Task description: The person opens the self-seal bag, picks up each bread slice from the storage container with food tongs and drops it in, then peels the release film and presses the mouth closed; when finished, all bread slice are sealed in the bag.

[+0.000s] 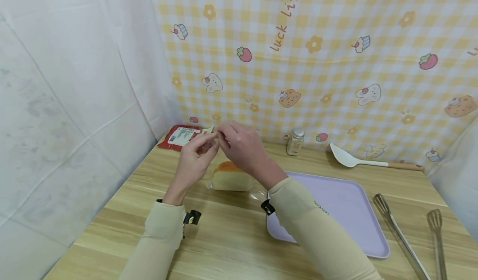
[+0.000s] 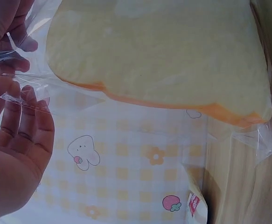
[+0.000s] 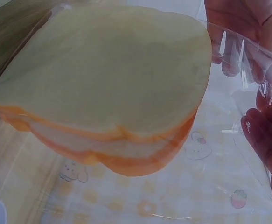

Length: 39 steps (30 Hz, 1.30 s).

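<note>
The fingers of the left hand (image 1: 198, 155) and of the right hand (image 1: 240, 145) meet close together, each set clamped on the clear bag (image 3: 242, 60), pinching its gathered film. Inside it is the bread (image 1: 231, 179), which appears to rest on the worktop (image 1: 220, 234) below the hands. As far as I can judge, the handling of the wrapper is unfinished: the bread remains inside, and whether the film has parted or is sealed I cannot tell. I can read no writing on the bag.

Just beyond the left hand, a red packet (image 1: 164, 144) carries a white label with a barcode, its print too small to read. To the right, the lilac tray (image 1: 347, 213) bears small dark lettering, illegible here. The label on the seasoning jar (image 1: 295, 142) is likewise unreadable. The checked cloth (image 1: 336, 6) behind says "luck life".
</note>
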Motion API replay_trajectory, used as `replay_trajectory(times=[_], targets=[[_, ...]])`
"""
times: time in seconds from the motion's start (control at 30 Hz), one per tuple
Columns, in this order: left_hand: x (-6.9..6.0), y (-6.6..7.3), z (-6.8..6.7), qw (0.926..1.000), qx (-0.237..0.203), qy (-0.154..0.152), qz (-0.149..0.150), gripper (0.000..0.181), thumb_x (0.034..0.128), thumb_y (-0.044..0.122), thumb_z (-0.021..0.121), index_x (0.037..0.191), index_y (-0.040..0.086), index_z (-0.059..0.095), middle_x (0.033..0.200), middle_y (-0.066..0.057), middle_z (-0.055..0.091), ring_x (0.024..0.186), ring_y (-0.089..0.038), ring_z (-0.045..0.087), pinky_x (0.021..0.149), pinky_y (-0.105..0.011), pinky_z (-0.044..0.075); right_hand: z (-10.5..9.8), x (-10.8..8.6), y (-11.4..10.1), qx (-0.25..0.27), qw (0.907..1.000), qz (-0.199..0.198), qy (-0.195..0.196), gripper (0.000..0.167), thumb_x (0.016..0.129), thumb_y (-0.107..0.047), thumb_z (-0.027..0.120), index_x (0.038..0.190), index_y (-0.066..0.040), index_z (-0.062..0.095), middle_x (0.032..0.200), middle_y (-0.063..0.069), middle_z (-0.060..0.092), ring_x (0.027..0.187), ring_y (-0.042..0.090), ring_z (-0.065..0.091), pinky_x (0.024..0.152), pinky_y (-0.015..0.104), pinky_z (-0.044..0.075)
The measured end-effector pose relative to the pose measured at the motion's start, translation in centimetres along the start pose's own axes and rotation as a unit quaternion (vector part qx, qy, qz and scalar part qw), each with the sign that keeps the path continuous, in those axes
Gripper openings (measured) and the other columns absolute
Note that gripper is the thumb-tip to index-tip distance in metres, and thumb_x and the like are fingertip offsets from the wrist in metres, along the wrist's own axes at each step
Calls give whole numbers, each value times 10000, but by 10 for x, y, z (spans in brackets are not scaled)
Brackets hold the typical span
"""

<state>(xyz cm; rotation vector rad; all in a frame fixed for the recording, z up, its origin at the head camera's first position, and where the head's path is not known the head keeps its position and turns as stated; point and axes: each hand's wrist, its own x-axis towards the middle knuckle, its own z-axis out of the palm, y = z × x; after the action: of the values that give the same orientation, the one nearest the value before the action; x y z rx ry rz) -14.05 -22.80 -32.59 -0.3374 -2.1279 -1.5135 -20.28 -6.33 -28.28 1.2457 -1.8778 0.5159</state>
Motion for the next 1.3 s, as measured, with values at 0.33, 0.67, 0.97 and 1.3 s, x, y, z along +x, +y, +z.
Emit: replay_trajectory(times=[0.33, 0.67, 0.97, 1.3], targets=[[0, 2, -1, 10000, 0, 73, -67, 330, 1019, 33, 659, 1345, 31, 710, 987, -103, 614, 858, -168, 512, 752, -231, 415, -2, -2, 0, 267, 9995, 175, -57, 77, 981, -105, 735, 1032, -47, 735, 962, 69, 750, 758, 143, 709, 623, 248, 569], [-1, 1, -1, 9992, 270, 117, 259, 326, 1003, -5, 655, 1324, -26, 704, 1091, -179, 692, 886, -102, 589, 797, -169, 484, -6, 2, -3, -190, 9991, -363, -88, 49, 978, -64, 720, 989, -59, 767, 919, 55, 763, 742, 169, 732, 629, 273, 590], [-3, -1, -1, 9997, 176, 87, 122, 312, 1017, 32, 666, 1325, 6, 710, 1045, -169, 684, 888, -132, 578, 810, -196, 465, -1, -1, -4, -58, 9998, -140, 94, 66, 948, -15, 699, 973, -27, 759, 887, 69, 770, 706, 163, 720, 624, 261, 586], [-1, -3, -2, 9995, -160, 178, -201, 275, 1034, 89, 673, 1301, 77, 737, 1123, -135, 668, 916, -127, 625, 783, -203, 484, -2, -2, -3, 858, 9920, 927, -31, 81, 986, -5, 661, 1005, 16, 737, 909, 123, 768, 770, 194, 754, 674, 281, 619]])
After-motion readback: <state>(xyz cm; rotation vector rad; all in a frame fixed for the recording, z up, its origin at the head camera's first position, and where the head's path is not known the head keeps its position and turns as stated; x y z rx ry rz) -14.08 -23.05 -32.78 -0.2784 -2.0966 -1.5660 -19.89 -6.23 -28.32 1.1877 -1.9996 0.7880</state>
